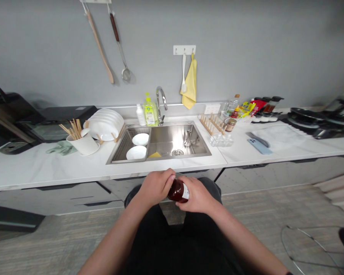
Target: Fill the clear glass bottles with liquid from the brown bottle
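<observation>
A glass jar [177,190] of dark red contents, with a white label on its side, is tilted in front of my body, below the counter edge. My right hand [197,194] wraps around the labelled part of the jar. At the jar's other end my left hand [157,186] is closed over it, thumb along the top. The left fingers hide that end, so I cannot see a lid. Both hands are close together, in front of the sink [172,143].
White bowls [137,152] sit in the sink's left basket. Left of it stand a plate rack [104,126] and a chopstick holder [84,144]. On the right are a wooden rack [212,124], a phone [259,146] and a condiment basket [243,120]. A wire-frame stand [309,236] is on the floor.
</observation>
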Action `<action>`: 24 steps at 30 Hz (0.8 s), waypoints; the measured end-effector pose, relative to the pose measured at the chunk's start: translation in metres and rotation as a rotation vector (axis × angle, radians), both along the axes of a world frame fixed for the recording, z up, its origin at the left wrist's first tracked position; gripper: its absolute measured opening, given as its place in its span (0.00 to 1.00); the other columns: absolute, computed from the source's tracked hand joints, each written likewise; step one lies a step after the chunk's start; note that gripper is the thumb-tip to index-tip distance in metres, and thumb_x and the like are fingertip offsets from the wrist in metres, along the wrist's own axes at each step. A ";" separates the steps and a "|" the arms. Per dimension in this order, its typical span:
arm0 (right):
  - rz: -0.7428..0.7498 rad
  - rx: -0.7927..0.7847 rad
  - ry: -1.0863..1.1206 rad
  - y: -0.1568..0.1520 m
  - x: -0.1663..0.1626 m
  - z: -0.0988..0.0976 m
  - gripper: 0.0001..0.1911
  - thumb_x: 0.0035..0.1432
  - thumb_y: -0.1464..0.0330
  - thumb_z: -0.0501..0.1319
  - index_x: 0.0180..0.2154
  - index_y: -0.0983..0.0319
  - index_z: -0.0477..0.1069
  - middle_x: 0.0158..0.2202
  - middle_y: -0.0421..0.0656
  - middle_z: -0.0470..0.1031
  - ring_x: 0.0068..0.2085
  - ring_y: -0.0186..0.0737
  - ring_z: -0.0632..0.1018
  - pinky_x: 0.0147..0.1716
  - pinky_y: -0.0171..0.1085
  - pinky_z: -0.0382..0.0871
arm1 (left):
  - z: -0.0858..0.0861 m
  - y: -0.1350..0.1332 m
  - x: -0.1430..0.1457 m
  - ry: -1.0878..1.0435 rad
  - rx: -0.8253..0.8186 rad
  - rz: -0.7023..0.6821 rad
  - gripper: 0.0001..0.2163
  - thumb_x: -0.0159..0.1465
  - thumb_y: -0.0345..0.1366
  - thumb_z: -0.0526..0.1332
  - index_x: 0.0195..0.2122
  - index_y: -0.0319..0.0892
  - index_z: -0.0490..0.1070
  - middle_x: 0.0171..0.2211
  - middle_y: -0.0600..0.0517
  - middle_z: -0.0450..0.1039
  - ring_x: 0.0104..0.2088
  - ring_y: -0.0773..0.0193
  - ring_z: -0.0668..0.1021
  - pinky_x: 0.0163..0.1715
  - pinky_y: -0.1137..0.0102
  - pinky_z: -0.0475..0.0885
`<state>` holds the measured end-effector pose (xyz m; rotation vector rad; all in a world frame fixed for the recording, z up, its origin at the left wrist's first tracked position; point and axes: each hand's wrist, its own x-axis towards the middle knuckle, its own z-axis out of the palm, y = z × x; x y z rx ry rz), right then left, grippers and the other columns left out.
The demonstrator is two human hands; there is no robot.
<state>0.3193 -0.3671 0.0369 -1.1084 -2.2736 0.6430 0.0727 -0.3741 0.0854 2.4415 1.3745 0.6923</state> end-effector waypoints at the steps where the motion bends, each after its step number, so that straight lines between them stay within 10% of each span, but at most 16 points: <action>1: -0.019 -0.005 0.008 0.000 0.000 0.000 0.33 0.48 0.64 0.79 0.56 0.54 0.75 0.50 0.45 0.87 0.47 0.58 0.87 0.48 0.49 0.75 | -0.001 0.000 0.000 -0.018 0.009 -0.023 0.15 0.85 0.44 0.49 0.49 0.47 0.75 0.39 0.48 0.86 0.37 0.51 0.86 0.39 0.61 0.70; 10: -0.018 0.036 -0.019 0.002 -0.003 -0.002 0.33 0.49 0.64 0.80 0.57 0.54 0.76 0.50 0.46 0.88 0.48 0.59 0.87 0.51 0.51 0.77 | -0.019 0.004 -0.001 -0.132 0.051 0.055 0.12 0.83 0.45 0.53 0.45 0.51 0.74 0.31 0.50 0.80 0.30 0.52 0.82 0.35 0.61 0.66; 15: -0.148 -0.001 0.065 0.014 0.007 -0.020 0.43 0.50 0.63 0.82 0.67 0.53 0.74 0.59 0.51 0.87 0.57 0.67 0.87 0.58 0.58 0.80 | -0.040 0.009 -0.020 -0.675 -0.009 0.320 0.18 0.82 0.55 0.56 0.41 0.51 0.76 0.27 0.52 0.69 0.26 0.57 0.73 0.31 0.62 0.64; 20: -0.233 -0.073 0.318 0.042 0.038 -0.043 0.45 0.54 0.53 0.82 0.68 0.56 0.72 0.63 0.54 0.85 0.63 0.67 0.86 0.67 0.61 0.77 | -0.081 0.027 -0.086 -1.282 -0.254 0.483 0.22 0.75 0.63 0.65 0.41 0.47 0.79 0.24 0.55 0.64 0.22 0.64 0.66 0.24 0.67 0.60; 24: -0.421 -0.011 0.353 0.078 0.061 -0.056 0.46 0.52 0.47 0.81 0.66 0.59 0.75 0.59 0.54 0.87 0.60 0.67 0.86 0.68 0.62 0.76 | -0.104 0.046 -0.171 -1.318 -0.081 0.808 0.26 0.65 0.64 0.70 0.38 0.43 0.76 0.30 0.50 0.73 0.24 0.68 0.68 0.25 0.69 0.64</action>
